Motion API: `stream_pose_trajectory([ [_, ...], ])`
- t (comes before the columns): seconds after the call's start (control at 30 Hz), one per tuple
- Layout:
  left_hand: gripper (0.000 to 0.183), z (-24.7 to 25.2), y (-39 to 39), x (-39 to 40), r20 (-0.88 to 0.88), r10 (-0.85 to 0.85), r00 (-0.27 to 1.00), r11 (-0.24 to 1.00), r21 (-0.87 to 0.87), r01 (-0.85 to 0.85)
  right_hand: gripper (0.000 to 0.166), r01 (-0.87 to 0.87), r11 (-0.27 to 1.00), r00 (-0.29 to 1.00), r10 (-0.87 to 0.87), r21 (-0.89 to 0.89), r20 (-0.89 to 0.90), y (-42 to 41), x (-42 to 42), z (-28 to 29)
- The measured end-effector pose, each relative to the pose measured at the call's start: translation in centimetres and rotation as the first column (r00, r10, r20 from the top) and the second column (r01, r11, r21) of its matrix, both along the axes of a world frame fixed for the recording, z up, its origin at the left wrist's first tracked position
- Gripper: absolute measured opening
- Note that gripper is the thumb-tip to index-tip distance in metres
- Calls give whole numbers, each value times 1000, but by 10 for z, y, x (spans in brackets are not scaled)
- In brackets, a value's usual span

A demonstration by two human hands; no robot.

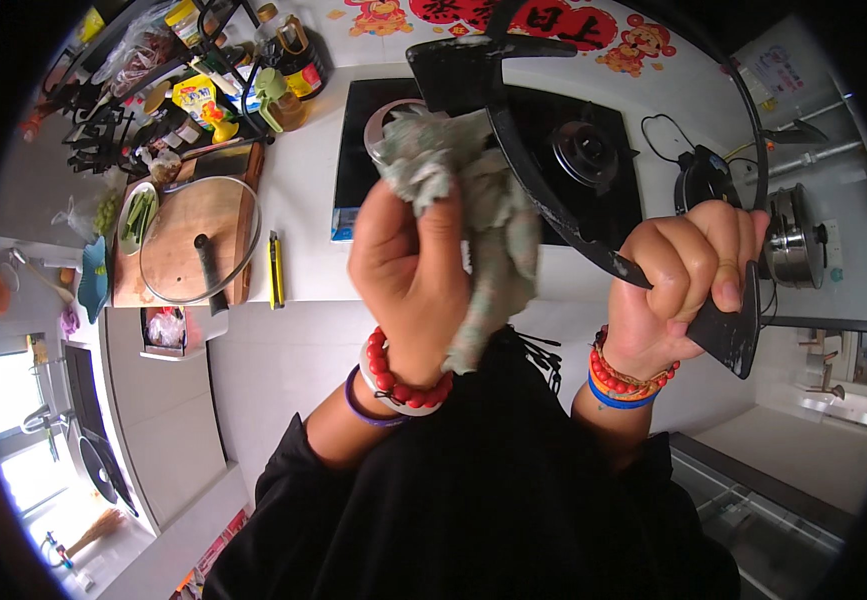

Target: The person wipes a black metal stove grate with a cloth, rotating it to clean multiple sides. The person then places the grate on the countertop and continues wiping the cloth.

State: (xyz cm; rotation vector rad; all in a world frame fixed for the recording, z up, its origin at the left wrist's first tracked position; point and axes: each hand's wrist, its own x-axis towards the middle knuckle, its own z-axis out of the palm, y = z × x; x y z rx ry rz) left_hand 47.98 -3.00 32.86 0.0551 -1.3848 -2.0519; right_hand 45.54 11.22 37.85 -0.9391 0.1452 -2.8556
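My left hand (411,270) grips a crumpled, pale green-and-white patterned cloth (504,240) in front of a black glass gas hob (621,206). My right hand (681,274) is closed around a black metal pan support (564,231), a large ring with flat prongs, raised above the counter and hob. One broad prong sticks out below that hand, with pale marks on its surface. The cloth hangs beside the ring's near side; whether they touch, I cannot tell. On the hob, the right burner (587,154) lies uncovered, while the cloth partly hides a pale ring on the left side.
Left of the hob, a yellow utility knife (276,270) lies by a wooden cutting board (129,281) bearing a glass lid (204,247). A green-topped oil dispenser (279,105) stands near crowded condiments. Rightward are a black corded appliance (703,180) and a steel pot (793,236).
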Motion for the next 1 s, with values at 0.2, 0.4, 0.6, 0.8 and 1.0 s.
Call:
stream_pose_trajectory([
  [0.2, 26, 11, 12, 13, -181, -365, 913, 852, 330, 406, 48, 30, 998, 998, -27, 49, -62, 2, 3, -5],
  [0.4, 28, 6, 23, 31, -233, -423, 876, 802, 353, 482, 48, 129, 987, 991, -126, 95, -39, -2, 11, 6],
  [0.6, 27, 3, 29, 45, -150, -533, 833, 743, 388, 545, 51, 208, 962, 968, -176, 176, -180, 6, 6, -3],
  [0.8, 26, 8, 7, 25, -189, -478, 858, 742, 436, 510, 52, 117, 985, 991, -107, 128, -80, 7, 12, -8],
  [1.0, 24, 20, -6, 12, -165, -451, 877, 739, 482, 471, 54, 175, 973, 982, -162, 150, -92, 4, 15, -8],
])
